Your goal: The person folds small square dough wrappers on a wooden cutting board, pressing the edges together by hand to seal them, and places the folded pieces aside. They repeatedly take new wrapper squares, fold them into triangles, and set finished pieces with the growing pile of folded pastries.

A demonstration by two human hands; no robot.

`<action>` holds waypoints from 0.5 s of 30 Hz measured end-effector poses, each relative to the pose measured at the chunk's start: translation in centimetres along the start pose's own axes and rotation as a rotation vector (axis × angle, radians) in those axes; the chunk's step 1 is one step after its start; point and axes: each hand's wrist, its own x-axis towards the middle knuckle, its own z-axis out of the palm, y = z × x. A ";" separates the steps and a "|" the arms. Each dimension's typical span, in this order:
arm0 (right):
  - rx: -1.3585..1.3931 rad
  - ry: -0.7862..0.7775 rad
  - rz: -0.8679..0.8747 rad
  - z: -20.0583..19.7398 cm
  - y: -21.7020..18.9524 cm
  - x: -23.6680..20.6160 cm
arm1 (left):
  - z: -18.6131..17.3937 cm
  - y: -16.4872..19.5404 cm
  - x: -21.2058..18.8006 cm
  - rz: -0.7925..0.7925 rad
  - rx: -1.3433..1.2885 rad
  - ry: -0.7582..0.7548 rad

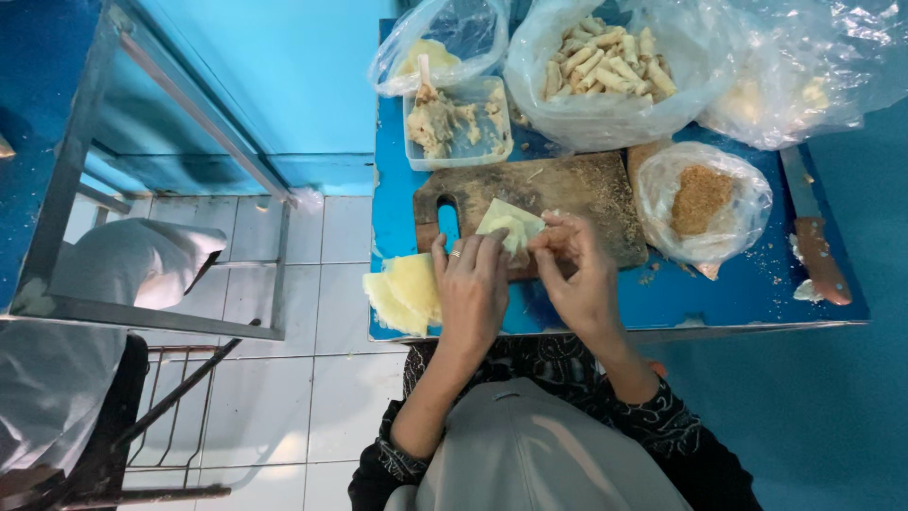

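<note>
Nearest you, your grey head covering (539,445) fills the bottom of the view, and both patterned sleeves reach forward from under it. Your left hand (470,289) lies over the near edge of the wooden cutting board (567,194), fingers curled down onto the pale square wrapper (509,225); your right hand (579,274) pinches the wrapper's right side between thumb and fingertips. So both hands are closed on the wrapper — neither is free. It sits on the board's near half, partly folded over what looks like filling, though the filling itself is hidden.

To fold well, I judge you should keep the left fingers pressing the roll flat while the right tucks the side in snugly, so no gap opens at the corner.

Just left of your left hand a stack of spare wrappers (402,289) overhangs the blue table (757,284). Beyond the board stands a clear tub of filling (459,123) with a spoon in it — and behind that a plastic bag of finished rolls (605,61). To the right lie a bag of breadcrumbs (702,201) and a knife (815,241).
</note>
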 end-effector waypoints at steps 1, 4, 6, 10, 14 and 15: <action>-0.005 -0.006 -0.001 0.0 0.1 0.0 | 0.0 0.1 0.0 -0.004 -0.003 0.003; -0.017 -0.017 0.011 0.1 0.0 0.2 | -0.3 0.3 0.0 -0.012 -0.007 0.011; -0.019 -0.018 0.037 0.1 -0.1 0.4 | -0.6 0.4 0.0 -0.015 -0.003 0.019; -0.210 -0.023 -0.042 0.0 -0.5 0.7 | -1.1 0.4 0.2 -0.017 -0.004 0.009; -0.479 -0.100 -0.285 -1.0 -1.1 1.1 | -1.8 0.5 0.1 0.073 0.122 -0.004; -0.554 -0.127 -0.348 -1.4 -1.2 1.3 | -2.0 0.5 0.1 0.091 0.162 -0.013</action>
